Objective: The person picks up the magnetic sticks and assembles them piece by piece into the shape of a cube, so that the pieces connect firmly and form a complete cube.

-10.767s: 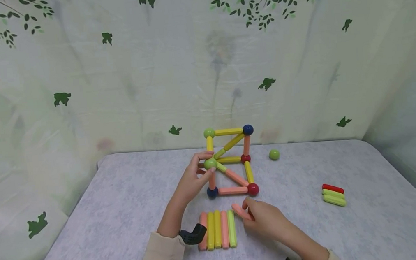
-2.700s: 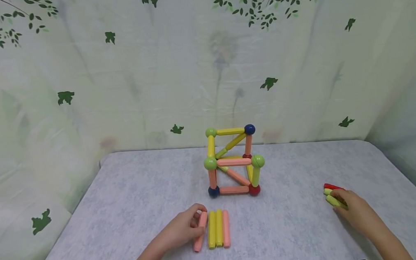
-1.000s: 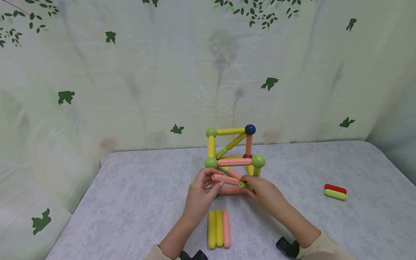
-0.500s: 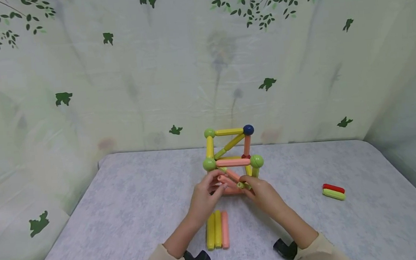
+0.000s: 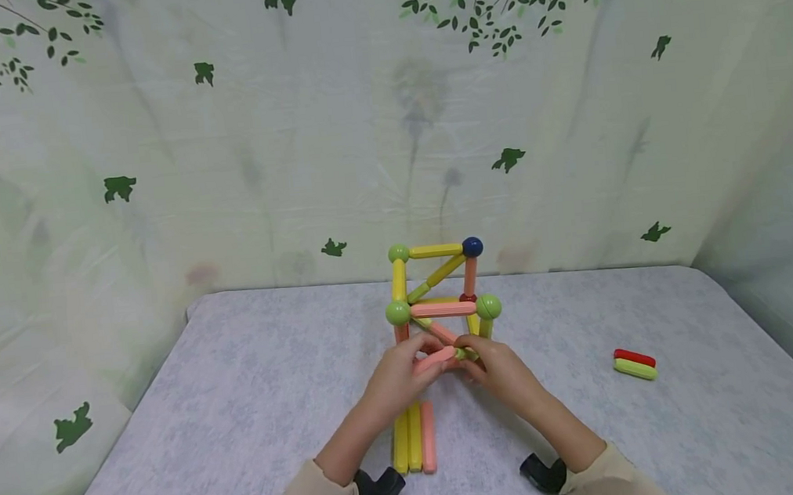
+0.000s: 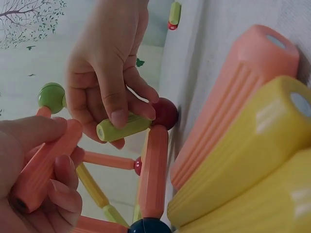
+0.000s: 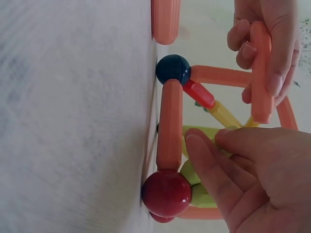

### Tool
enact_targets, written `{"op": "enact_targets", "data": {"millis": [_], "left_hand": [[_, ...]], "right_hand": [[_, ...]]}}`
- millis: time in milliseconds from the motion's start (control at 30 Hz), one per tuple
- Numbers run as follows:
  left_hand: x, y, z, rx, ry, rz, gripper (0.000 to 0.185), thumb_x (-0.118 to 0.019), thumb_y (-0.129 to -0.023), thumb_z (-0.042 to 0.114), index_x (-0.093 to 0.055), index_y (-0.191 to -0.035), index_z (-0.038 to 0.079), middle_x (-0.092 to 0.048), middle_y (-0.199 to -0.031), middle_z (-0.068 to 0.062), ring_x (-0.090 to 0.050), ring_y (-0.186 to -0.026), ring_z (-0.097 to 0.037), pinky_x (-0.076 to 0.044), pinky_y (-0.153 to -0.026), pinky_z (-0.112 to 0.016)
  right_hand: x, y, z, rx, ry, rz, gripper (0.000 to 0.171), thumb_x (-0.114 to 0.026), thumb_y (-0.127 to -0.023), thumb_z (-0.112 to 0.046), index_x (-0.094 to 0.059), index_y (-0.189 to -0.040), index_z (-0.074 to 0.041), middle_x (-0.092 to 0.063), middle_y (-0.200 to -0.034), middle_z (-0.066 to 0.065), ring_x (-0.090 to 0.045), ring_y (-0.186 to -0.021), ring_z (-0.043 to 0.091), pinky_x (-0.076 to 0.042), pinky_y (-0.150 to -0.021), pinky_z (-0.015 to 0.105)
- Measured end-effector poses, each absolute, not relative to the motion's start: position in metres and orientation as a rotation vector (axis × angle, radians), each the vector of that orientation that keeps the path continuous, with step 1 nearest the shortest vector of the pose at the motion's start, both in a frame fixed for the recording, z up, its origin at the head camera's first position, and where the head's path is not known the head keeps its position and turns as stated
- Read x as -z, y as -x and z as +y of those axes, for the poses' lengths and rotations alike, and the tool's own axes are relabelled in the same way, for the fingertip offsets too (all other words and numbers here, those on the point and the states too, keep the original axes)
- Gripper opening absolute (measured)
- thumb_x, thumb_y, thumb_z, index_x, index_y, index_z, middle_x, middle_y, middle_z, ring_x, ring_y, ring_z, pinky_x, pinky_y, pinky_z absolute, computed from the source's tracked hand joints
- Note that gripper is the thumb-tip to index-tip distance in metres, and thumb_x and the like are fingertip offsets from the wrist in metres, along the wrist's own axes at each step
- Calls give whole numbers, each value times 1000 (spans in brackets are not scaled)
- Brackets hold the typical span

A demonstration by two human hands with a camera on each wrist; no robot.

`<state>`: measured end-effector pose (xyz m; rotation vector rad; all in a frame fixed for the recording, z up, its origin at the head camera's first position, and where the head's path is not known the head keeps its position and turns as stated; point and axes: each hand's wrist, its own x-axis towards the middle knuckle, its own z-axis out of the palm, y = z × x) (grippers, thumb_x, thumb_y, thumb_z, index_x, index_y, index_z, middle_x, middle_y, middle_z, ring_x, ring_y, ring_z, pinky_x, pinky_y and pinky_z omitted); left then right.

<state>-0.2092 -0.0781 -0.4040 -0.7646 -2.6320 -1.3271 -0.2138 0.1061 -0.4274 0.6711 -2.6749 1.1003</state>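
My left hand (image 5: 395, 380) pinches a pink magnetic stick (image 6: 48, 167) between thumb and fingers, tilted in the air before the frame. In the left wrist view my right hand (image 6: 104, 73) pinches a short light green stick (image 6: 124, 127), its far end right at a red ball (image 6: 165, 113), the near end pointing toward the pink stick. Both sit low at the front of a frame of sticks and balls. Across its front top runs a pink bar (image 5: 443, 309) between two green balls. A dark blue ball (image 7: 173, 69) forms the front left bottom corner.
Two yellow sticks (image 5: 407, 443) and one pink stick (image 5: 428, 437) lie side by side in front of the frame, partly under my left forearm. At the right lie a red stick (image 5: 635, 356) and a light green stick (image 5: 636, 369). A patterned curtain (image 5: 273, 132) stands behind the table.
Since earlier, the frame gained a pink bar, green ball and green upright at the front. Each hand took a stick from its pile. Lately my left hand lowered the pink stick beside the green one.
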Motion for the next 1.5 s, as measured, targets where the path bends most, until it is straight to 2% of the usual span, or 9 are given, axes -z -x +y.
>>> {"op": "enact_targets", "data": {"millis": [133, 433, 633, 867, 967, 1067, 1133, 1367, 1500], "left_hand": [[406, 213, -76, 1288, 748, -2605, 19, -67, -81, 25, -66, -94, 13, -62, -87, 7, -53, -71, -10, -46, -61, -22], [407, 214, -76, 1465, 732, -2525, 21, -69, -80, 18, -62, -97, 10, -63, -86, 4, -53, -63, -7, -47, -56, -22], [406, 215, -76, 1541, 758, -2480, 32, -68, -80, 17, -54, -108, 10, -63, -98, 0, -58, -79, -9, -49, -66, -22], [391, 212, -87, 1343, 864, -2689, 47, -67, -81, 19, -45, -122, 11, -51, -118, -7, -57, -90, -14, -47, -71, -22], [376, 207, -94, 1206, 886, -2782, 49, -68, -81, 21, -45, -123, 12, -54, -106, -4, -56, -79, -13, -47, -64, -22], [362, 201, -100, 1078, 856, -2748, 40, -68, -81, 20, -51, -117, 12, -54, -87, 1, -51, -66, -9, -45, -55, -22], [355, 200, -103, 1008, 831, -2654, 35, -69, -80, 19, -54, -111, 10, -52, -83, 1, -48, -62, -9, -42, -51, -22], [356, 213, -107, 838, 694, -2566, 60, -75, -73, 26, -48, -124, 9, -40, -121, -10, -50, -93, -21, -48, -69, -32], [365, 222, -107, 973, 686, -2602, 58, -75, -74, 25, -48, -124, 11, -39, -119, -9, -52, -88, -20, -48, -71, -30]], "right_hand": [[429, 214, 107, -1218, -672, -2677, 22, -66, -81, -7, -58, -102, -6, -62, -94, 5, -59, -68, 11, -47, -56, 18], [432, 216, 110, -1361, -723, -2628, 29, -62, -83, -2, -57, -110, -8, -59, -105, 7, -61, -72, 11, -49, -63, 22], [433, 216, 110, -1479, -763, -2586, 31, -62, -84, -7, -56, -114, -7, -59, -108, 11, -63, -79, 15, -50, -67, 24], [433, 217, 107, -1591, -751, -2540, 31, -60, -84, -3, -56, -114, 0, -60, -102, 15, -63, -73, 20, -51, -64, 25], [433, 218, 106, -1594, -732, -2526, 29, -60, -83, 0, -57, -112, 0, -60, -99, 15, -63, -71, 22, -51, -63, 26], [432, 217, 106, -1566, -704, -2535, 28, -61, -83, -5, -59, -111, -3, -61, -101, 13, -63, -71, 17, -50, -62, 24], [432, 217, 107, -1559, -681, -2539, 28, -62, -83, -9, -60, -110, -5, -61, -102, 10, -63, -70, 13, -50, -62, 23], [432, 218, 102, -1538, -612, -2516, 24, -63, -84, -13, -62, -108, -10, -63, -90, 1, -58, -64, 9, -49, -59, 24], [430, 216, 96, -1492, -529, -2510, 21, -63, -84, -10, -62, -105, -10, -63, -92, 1, -59, -65, 8, -49, -59, 23]]}}
